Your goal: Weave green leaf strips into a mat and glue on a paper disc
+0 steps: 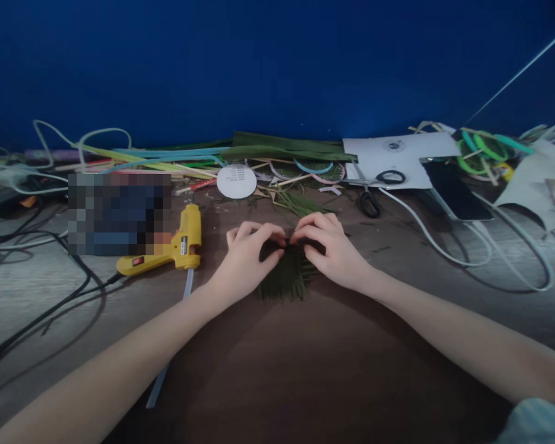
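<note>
With twelve o'clock taken toward the wall [277,68] and the fringe [282,283] as dial centre, markings were checked first. On the glue gun [192,225], at ten o'clock, a white label [184,245] carries print too small to read. Several printed lines on the white disc [237,181], at eleven, are likewise illegible. At one o'clock, the sheet [370,157] bears a round dark emblem [394,145]; no wording can be made out.

Edges and room: strips and long leaves [287,147] line the foot of the wall across twelve. Scissors [370,203], overlapping the sheet's near edge, and the phone [462,194], with white cables attached, bound the side between one and two. The glue stick [160,376] slants out of the gun toward eight, passing under the left forearm. Brown tabletop [324,370] extends from five to seven, affording room on the near side.

The fringe is dark green, its ragged, comb-like strands pointing toward six, on the table between both hands. The left hand [247,256] pinches its top edge between thumb and fingertips. The right hand [330,250] has bent fingers at that same edge; whether they grip cannot be told.
</note>
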`<state>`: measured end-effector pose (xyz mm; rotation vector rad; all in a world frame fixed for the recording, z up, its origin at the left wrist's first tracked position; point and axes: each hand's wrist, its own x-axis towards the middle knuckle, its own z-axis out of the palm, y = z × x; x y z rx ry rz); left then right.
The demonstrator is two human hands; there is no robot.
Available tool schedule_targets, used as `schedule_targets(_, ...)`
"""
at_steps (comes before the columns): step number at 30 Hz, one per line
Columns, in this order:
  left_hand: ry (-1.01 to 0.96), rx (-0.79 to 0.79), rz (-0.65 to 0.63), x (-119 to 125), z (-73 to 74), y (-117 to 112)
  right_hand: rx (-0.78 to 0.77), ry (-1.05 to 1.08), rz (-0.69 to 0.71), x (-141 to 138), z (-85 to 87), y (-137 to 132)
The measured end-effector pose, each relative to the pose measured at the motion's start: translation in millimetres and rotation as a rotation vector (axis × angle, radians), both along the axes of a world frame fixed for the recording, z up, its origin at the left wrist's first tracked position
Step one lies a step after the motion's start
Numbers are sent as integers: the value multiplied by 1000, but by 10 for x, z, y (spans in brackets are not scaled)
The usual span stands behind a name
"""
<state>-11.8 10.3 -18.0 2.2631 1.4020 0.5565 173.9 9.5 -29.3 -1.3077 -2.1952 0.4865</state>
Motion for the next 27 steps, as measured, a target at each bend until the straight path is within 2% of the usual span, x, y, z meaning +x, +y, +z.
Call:
schedule_targets(15, 50, 56, -55, -27, -43, 1, -31, 16, -13, 7, -14, 21)
schedule_targets(21, 86, 107, -114, -30, -55, -13, -46, 10, -9, 16, -26, 37)
schedule_targets(27, 89, 76, -92, -24, -40, -5, -64, -12, -19, 12, -25, 37)
